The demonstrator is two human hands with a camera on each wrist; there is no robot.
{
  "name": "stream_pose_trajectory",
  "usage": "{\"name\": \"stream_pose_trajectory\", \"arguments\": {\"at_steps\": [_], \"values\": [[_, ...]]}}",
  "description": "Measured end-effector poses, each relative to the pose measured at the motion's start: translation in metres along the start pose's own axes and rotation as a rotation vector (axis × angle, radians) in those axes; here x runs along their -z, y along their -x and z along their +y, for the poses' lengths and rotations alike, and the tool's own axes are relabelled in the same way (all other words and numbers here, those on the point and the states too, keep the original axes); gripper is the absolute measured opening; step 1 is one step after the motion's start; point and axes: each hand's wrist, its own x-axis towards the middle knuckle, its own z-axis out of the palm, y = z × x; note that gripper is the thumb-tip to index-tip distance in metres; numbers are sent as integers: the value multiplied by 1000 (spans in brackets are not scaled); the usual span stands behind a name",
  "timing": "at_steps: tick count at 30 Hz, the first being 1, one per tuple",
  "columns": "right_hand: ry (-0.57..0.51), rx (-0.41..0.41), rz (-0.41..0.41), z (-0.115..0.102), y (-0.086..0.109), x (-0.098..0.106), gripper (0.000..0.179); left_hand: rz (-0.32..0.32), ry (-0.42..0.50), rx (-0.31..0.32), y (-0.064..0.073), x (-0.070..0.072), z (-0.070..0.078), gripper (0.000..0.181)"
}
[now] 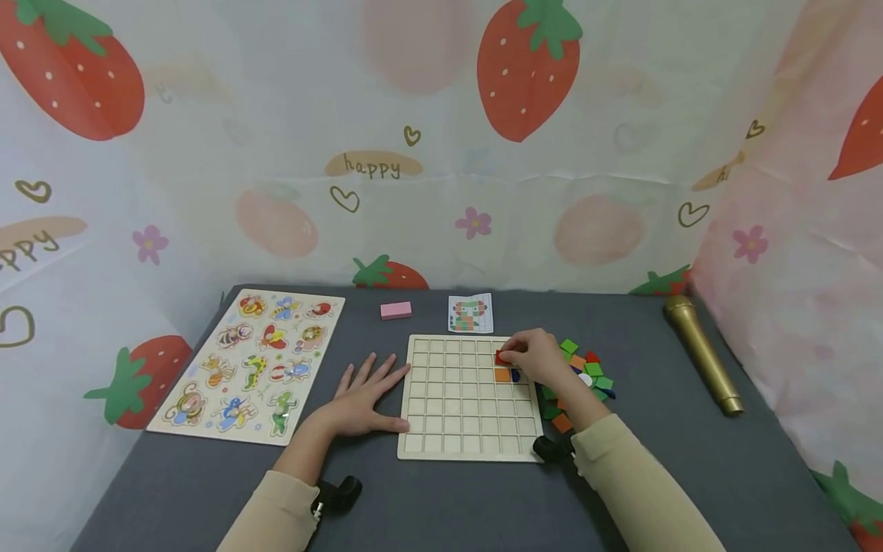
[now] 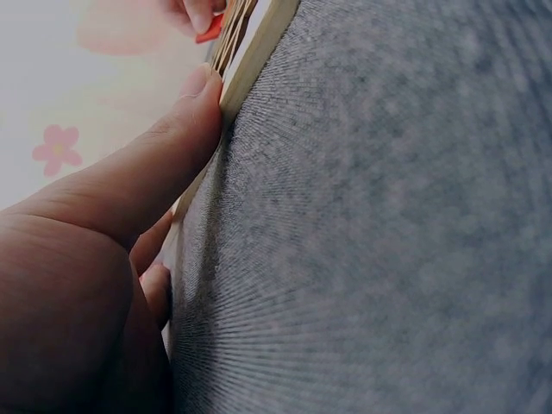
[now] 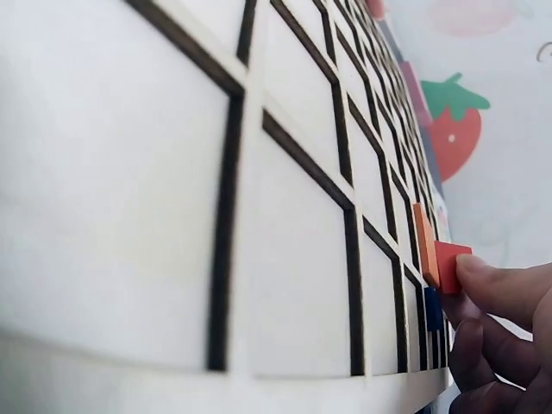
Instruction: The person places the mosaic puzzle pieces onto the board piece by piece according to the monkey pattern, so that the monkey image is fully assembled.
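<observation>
One red square tile [image 1: 500,357] is pinched by the right hand [image 1: 539,359] above an orange tile [image 1: 503,375] at the upper right of a wooden grid board [image 1: 471,424], head view; the left hand [image 1: 360,404] is spread. From the left wrist, its thumb [image 2: 159,155] is shown touching the board's edge; from the right, a blue tile [image 3: 433,309] is shown nearby.

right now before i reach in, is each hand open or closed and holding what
Left hand: open and spread, touching the left edge of the grid board.
Right hand: closed, with a red tile in its grip.
</observation>
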Motion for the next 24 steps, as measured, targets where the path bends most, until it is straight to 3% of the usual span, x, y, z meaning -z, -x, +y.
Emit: {"name": "stream_pose_trajectory", "arguments": {"at_steps": [10,15,24], "values": [[79,-8,-19,-5,2,0,10,3,-9,10,-1,0,1,101],[63,1,-18,-5,3,0,12,1,-4,7,0,1,1,101],[45,23,60,4,15,23,19,1,0,3,1,1,1,101]]}}
